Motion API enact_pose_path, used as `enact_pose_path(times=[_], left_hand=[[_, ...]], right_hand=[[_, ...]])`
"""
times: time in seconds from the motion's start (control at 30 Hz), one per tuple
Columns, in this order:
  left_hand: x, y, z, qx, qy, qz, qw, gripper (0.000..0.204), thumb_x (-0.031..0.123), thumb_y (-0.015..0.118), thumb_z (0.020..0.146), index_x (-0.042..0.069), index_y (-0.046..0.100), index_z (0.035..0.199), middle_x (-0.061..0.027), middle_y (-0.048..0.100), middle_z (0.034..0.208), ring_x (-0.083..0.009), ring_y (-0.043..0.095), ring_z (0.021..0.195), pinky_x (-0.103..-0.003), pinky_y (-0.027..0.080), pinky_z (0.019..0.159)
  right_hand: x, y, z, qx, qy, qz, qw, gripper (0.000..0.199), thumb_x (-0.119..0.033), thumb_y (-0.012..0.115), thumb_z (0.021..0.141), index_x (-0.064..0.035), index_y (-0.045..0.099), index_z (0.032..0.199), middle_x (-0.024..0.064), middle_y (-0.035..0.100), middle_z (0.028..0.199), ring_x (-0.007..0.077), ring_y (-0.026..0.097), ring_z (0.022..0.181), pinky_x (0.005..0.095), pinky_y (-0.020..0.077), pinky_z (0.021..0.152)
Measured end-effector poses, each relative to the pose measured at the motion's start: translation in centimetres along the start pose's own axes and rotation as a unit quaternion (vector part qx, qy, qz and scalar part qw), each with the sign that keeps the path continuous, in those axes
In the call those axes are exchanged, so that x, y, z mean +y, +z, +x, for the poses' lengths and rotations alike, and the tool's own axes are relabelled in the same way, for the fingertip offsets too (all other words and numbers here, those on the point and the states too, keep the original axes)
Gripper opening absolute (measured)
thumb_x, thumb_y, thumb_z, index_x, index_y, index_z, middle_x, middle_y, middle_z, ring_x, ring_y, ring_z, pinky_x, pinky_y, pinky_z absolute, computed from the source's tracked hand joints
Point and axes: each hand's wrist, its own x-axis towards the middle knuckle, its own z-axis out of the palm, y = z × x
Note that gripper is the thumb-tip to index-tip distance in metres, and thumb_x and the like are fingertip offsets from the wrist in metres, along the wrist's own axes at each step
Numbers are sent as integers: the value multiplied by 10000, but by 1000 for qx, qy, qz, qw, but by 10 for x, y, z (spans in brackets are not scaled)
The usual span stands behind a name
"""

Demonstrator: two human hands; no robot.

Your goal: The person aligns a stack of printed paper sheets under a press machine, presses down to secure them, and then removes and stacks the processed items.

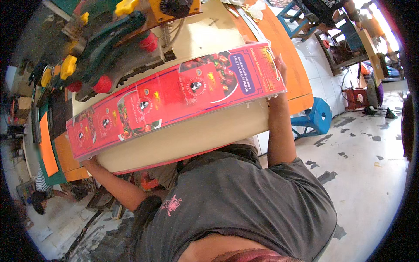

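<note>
A long red printed plastic sheet [174, 94] with food pictures and a purple panel stretches slantwise in front of me, its right end higher. Holes or rings show along its right edge. Below it a cream-coloured surface [187, 137], edged in red along the bottom, bulges toward my body. My left hand [91, 163] grips the lower left corner of the sheet, its fingers mostly hidden. At the other end my right hand [280, 72] holds the right edge, with some fingers showing beyond it.
A dark machine [113, 48] with yellow and red knobs stands just beyond the sheet at left. The orange tabletop [299, 65] carries a cream board [214, 22]. A blue stool [321, 115] is at right. Other people are at the far right and lower left.
</note>
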Motion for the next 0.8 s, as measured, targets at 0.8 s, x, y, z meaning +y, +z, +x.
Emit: enact_pose_path(times=[0.8], left_hand=[[38, 93, -28, 37, 202, 167, 964, 681, 526, 308, 1095, -37, 487, 1434, -229, 579, 1426, -330, 541, 1348, -486, 419, 1157]], right_hand=[[-12, 24, -9, 19, -27, -119, 992, 745, -503, 447, 1034, 68, 362, 1505, 241, 542, 1444, 299, 604, 1269, 427, 502, 1076]])
